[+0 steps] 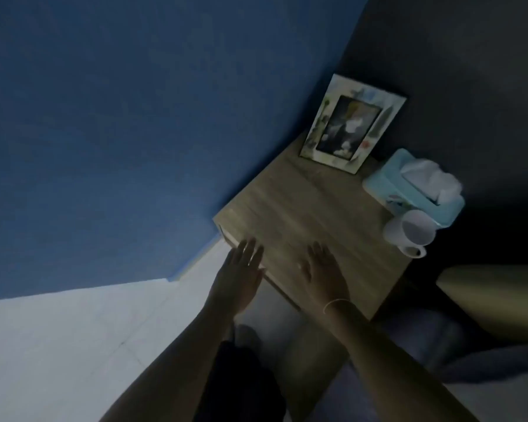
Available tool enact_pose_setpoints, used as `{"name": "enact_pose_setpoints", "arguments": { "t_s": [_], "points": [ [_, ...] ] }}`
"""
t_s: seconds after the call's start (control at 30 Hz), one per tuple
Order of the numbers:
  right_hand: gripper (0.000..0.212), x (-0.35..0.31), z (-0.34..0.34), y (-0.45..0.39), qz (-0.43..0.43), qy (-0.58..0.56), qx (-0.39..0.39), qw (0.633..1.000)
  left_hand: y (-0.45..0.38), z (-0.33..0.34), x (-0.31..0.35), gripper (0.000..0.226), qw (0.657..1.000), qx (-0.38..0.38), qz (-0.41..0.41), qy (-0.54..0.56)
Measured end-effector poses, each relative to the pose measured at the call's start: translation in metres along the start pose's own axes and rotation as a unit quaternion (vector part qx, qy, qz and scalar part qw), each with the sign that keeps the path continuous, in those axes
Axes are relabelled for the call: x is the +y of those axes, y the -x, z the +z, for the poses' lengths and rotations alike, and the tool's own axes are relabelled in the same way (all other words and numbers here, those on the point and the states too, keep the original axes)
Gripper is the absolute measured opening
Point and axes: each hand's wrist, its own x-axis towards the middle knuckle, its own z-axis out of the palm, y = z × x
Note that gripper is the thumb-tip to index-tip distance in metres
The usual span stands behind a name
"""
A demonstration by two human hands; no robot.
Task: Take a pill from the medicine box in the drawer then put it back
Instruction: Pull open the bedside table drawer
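A wooden bedside cabinet (302,205) stands against the blue wall, seen from above in dim light. My left hand (238,275) is stretched flat over its near left corner, fingers straight, holding nothing. My right hand (322,272) lies palm down with straight fingers over the near edge of the top, a thin band on its wrist. The drawer front is hidden below the top edge. No medicine box or pill shows.
A picture frame (348,123) leans at the back of the top. A light blue tissue box (415,184) and a white mug (409,233) stand along the right side. Pale floor (73,345) lies to the left, a bed edge (494,287) to the right.
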Motion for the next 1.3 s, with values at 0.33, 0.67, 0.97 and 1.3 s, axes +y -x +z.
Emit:
{"name": "enact_pose_setpoints", "arguments": {
  "t_s": [0.33, 0.67, 0.97, 1.3],
  "points": [
    [0.051, 0.003, 0.055, -0.024, -0.032, 0.031, 0.114, 0.992, -0.03, 0.053, -0.018, 0.054, 0.996, 0.086, -0.003, 0.037],
    [0.048, 0.008, 0.08, -0.015, -0.078, -0.064, 0.161, 0.982, -0.009, 0.082, -0.007, 0.057, 0.979, 0.168, -0.097, 0.06],
    [0.046, 0.015, 0.081, -0.016, -0.127, -0.051, 0.2, 0.97, 0.053, 0.125, 0.039, 0.055, 0.955, 0.213, -0.19, 0.086],
    [0.049, 0.018, 0.085, -0.02, -0.154, -0.024, 0.217, 0.964, 0.034, 0.161, 0.047, 0.057, 0.952, 0.199, -0.208, 0.108]
  ]
}}
